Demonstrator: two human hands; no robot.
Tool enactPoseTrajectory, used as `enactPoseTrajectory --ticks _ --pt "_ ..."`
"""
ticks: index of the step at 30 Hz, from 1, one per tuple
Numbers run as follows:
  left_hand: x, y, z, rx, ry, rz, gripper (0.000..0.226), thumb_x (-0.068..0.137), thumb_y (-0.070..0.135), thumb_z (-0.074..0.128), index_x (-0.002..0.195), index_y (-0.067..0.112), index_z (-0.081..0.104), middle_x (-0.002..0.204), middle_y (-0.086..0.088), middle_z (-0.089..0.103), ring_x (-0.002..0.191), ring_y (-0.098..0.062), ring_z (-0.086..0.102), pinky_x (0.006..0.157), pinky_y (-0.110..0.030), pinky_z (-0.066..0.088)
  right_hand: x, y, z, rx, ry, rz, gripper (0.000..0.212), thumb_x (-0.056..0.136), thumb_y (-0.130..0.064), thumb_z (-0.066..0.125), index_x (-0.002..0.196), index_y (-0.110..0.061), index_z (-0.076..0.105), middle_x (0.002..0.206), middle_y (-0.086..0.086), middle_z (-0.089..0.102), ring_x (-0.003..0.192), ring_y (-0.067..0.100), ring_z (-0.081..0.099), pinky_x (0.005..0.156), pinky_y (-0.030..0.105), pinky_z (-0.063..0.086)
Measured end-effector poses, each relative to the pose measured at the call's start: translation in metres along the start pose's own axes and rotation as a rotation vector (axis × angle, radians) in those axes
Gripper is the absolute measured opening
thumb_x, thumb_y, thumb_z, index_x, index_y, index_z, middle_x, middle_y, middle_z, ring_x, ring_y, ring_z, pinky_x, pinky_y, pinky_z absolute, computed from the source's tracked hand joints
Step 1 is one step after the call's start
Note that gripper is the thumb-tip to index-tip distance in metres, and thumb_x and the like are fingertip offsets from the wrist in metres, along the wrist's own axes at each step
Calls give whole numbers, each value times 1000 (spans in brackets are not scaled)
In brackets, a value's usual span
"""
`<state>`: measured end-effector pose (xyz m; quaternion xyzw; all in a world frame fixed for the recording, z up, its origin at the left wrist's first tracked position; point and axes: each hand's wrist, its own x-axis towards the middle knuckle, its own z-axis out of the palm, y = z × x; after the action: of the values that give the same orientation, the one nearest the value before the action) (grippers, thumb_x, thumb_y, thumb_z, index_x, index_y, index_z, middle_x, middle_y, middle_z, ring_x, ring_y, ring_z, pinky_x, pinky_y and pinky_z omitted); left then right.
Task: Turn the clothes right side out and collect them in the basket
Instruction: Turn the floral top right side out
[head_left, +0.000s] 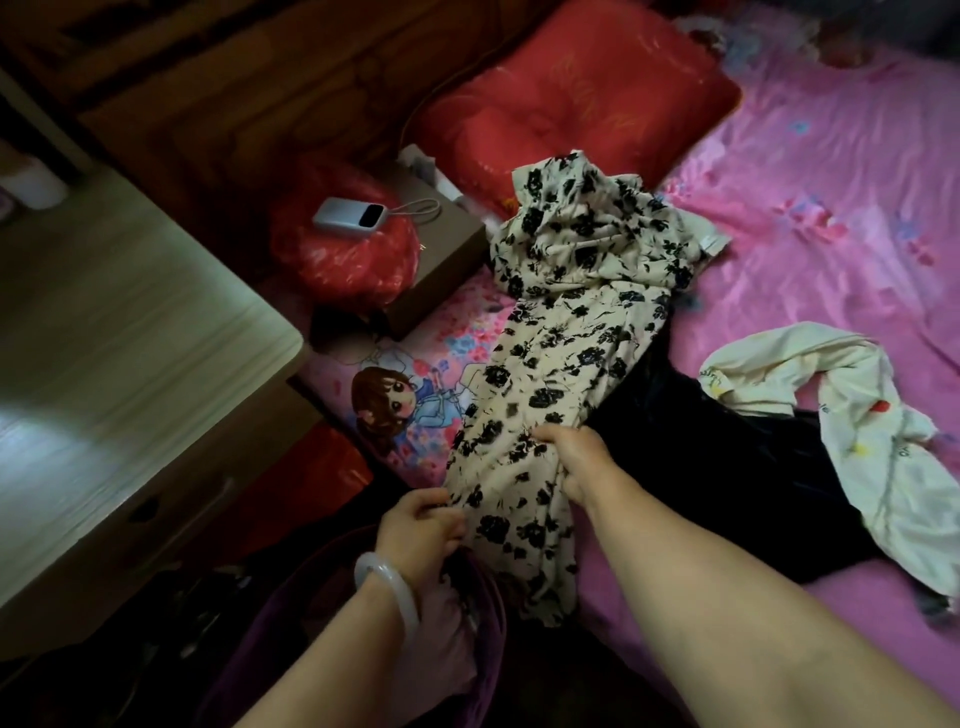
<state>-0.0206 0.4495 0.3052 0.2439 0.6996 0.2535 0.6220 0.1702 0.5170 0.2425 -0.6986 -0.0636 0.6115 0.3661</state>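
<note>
A cream dress with black flowers (566, 332) lies stretched along the pink bed, its lower end hanging over the bed's edge. My left hand (421, 525) pinches the dress's left edge near the hem, with a pale bangle on that wrist. My right hand (576, 457) grips a bunch of the same dress a little higher up. Below my left hand stands a purple basket (488, 623) with a pale pink garment (441, 634) inside. A dark navy garment (727, 462) lies to the right of the dress. Over it rests a cream printed top (831, 400).
A red pillow (571, 98) lies at the head of the pink bed (831, 208). A brown box (441, 260), a red bag (343, 254) and a power bank (349, 214) sit at the bed's left. A wooden bedside cabinet (114, 332) stands on the left.
</note>
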Motion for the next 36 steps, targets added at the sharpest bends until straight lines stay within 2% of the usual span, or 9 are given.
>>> enactPoseTrajectory --ticks 4,9,13,15,18,22,30,33,36 --pt "-13 33 11 33 43 107 17 84 6 67 98 14 66 107 -9 67 98 -21 63 84 -31 52 -36 -31 -4 182 -36 -78 11 59 8 52 60 -3 55 73 12 53 77 29 55 70 37 46" --pt "-45 92 21 95 11 247 24 91 30 61 111 16 64 108 2 61 97 -11 56 83 -23 43 -96 -70 -31 287 -215 -118 53 28 4 48 81 -3 54 86 10 45 80 30 50 69 32 39" --pt "-78 127 37 -49 -230 67 50 84 66 51 89 18 61 95 -4 61 81 -13 55 72 -27 44 -171 -97 -59 207 -372 -224 36 62 16 44 95 14 58 93 23 61 87 40 62 67 40 55" --pt "-95 138 42 -174 -413 -66 82 75 81 44 104 8 67 115 -13 65 101 -24 62 89 -37 47 -207 -102 -71 202 -519 -276 42 68 22 38 99 13 63 96 24 70 90 36 69 66 38 58" --pt "-137 159 55 -309 -663 -177 85 81 73 39 116 0 66 114 -27 65 105 -34 66 91 -41 51 -250 -99 -85 4 -611 -355 54 57 16 45 103 3 69 101 16 72 98 28 69 76 36 57" --pt "-180 177 69 -212 -592 -120 31 83 22 61 98 -4 69 89 -20 73 81 -32 72 80 -39 55 -282 -98 -104 -344 -618 -279 59 58 -1 67 116 0 62 110 22 67 104 36 63 95 51 50" --pt "-289 212 59 2 -620 88 12 78 9 64 73 -2 64 66 -15 64 51 -22 63 50 -26 53 -350 -163 -134 139 -838 -178 82 63 -47 84 125 1 60 113 24 67 106 34 64 87 43 54" --pt "-327 219 49 41 -708 80 45 69 29 76 102 -1 71 99 -20 70 91 -31 67 86 -42 55 -384 -184 -126 115 -756 -246 86 74 -49 76 133 6 47 124 29 53 125 46 47 106 60 36" --pt "-356 212 36 105 -745 110 58 69 39 73 113 2 67 116 -18 67 109 -32 62 99 -44 48 -415 -194 -123 84 -722 -372 61 73 -27 78 114 13 57 107 28 60 99 41 62 93 53 50"
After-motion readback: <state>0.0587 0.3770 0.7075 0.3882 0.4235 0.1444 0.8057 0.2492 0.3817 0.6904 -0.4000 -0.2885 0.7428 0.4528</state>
